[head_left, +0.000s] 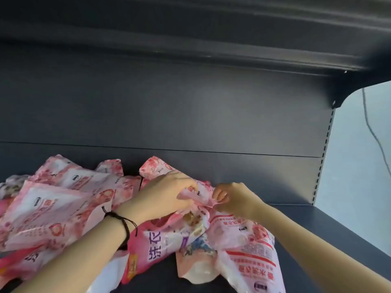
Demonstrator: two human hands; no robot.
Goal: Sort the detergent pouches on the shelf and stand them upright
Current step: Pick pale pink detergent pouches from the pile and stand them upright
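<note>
Several pink and white detergent pouches lie in a loose heap on the dark shelf [317, 220]. Both hands hold one crumpled pouch [201, 192] in the middle of the heap. My left hand [167, 195], with a black cord on its wrist, grips the pouch's left side from above. My right hand [232, 197] pinches its right edge. A pouch with large printed characters [156, 246] lies flat beneath my left wrist. Another pouch with red text [251, 248] lies flat under my right forearm. A stack of pouches [53, 210] leans at the left.
The shelf's dark back panel [169, 115] rises behind the heap, with another shelf overhead. A slotted upright [323, 153] marks the right end of the shelf. Beyond it is a pale wall with a cable [372, 132]. Bare shelf floor shows to the right of the heap.
</note>
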